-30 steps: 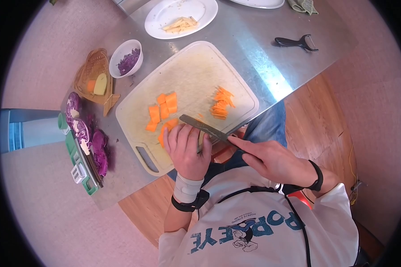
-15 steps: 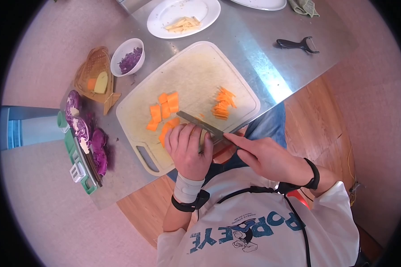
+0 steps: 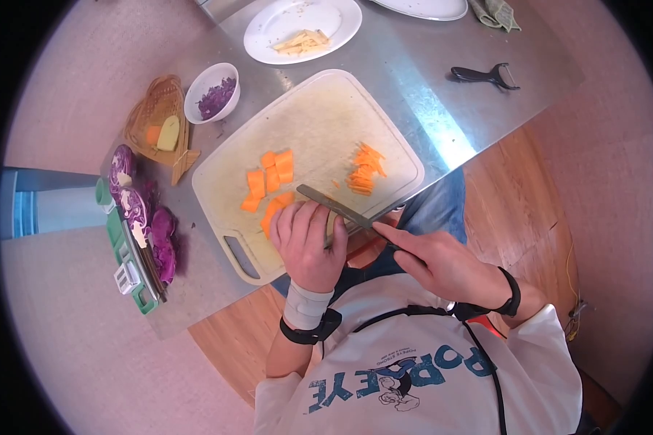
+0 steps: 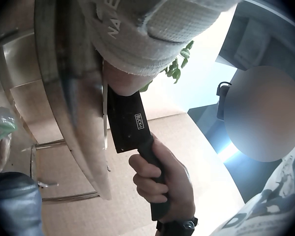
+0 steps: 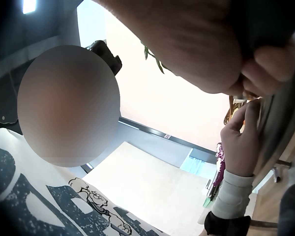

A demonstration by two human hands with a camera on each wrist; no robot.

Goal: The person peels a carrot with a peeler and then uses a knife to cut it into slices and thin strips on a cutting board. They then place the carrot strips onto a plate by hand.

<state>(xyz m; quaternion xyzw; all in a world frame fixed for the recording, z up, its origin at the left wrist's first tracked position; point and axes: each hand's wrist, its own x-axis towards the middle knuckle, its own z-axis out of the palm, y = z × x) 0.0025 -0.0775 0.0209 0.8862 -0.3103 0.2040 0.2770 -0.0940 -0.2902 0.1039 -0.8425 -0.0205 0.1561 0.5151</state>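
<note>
On the pale cutting board [image 3: 319,109], my left hand [image 3: 308,243] rests with bent fingers over carrot slices [image 3: 273,212], their edges showing beside the fingers. The fingertips and what lies under them are hidden. My right hand [image 3: 446,264] grips a kitchen knife [image 3: 334,205], its blade crossing the board right beside the left fingers. A broad dark blade [image 4: 129,120] and a black handle show in the left wrist view, fingers wrapped round the handle. Further up the board lie loose carrot pieces [image 3: 283,167]; a pile of carrot strips [image 3: 366,170] is to the right.
A white bowl [image 3: 228,112] of shredded purple cabbage stands beyond the board, near a wicker basket [image 3: 141,119]. Cut cabbage [image 3: 163,232] and a green-framed slicer [image 3: 120,235] lie left. A plate [image 3: 268,22] with pale strips is behind; a peeler [image 3: 475,75] lies right.
The knife and right hand shift slightly away and left, then come back toward the body and right. The left hand stays in place over the carrot slices.
</note>
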